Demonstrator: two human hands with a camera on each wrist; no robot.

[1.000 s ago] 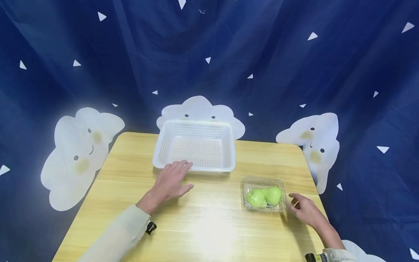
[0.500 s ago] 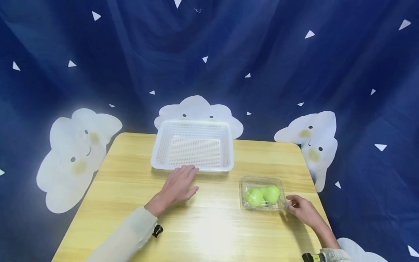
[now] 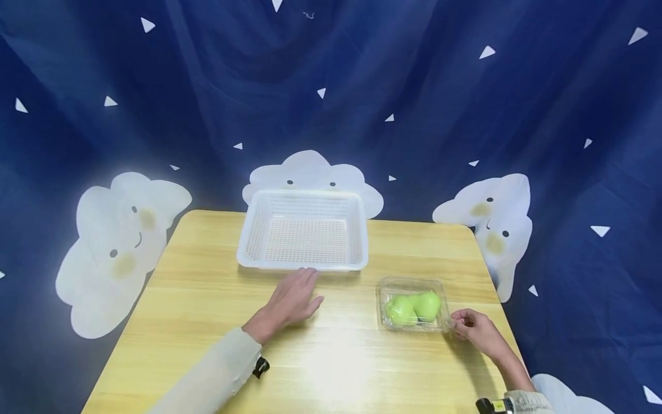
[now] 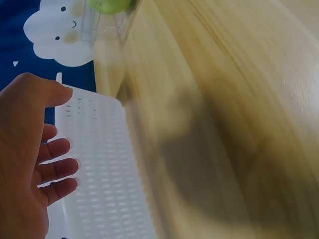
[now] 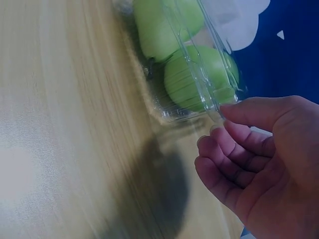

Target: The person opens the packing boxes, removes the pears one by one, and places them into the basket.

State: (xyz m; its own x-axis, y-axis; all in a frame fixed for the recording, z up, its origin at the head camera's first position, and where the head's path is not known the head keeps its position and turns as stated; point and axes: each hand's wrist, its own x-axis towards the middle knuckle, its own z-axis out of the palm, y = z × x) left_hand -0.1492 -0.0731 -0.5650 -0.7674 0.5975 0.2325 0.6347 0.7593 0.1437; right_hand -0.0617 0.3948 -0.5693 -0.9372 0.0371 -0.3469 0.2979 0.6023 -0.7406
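A clear plastic clamshell box point(image 3: 385, 322) with two green, pear-like fruits point(image 3: 427, 305) inside rests on the right part of the table. My right hand point(image 3: 478, 330) is at the box's right edge. In the right wrist view, its thumb and index finger point(image 5: 249, 112) pinch the lip of the clear box, while the other fingers curl below. My left hand point(image 3: 289, 302) hovers with loose fingers just in front of the white plastic basket point(image 3: 302, 267). The left wrist view shows its thumb and fingers apart beside the basket's slotted wall point(image 4: 107, 164), holding nothing.
The light wooden table point(image 3: 201, 253) has rounded far corners. The basket stands at its back edge, with bare mesh showing inside. Behind hangs a dark blue curtain point(image 3: 357, 52) with white clouds and small white triangles.
My left hand has drawn back from the basket's front rim and shifted right. My right hand has closed in on the box's right edge and pinches it.
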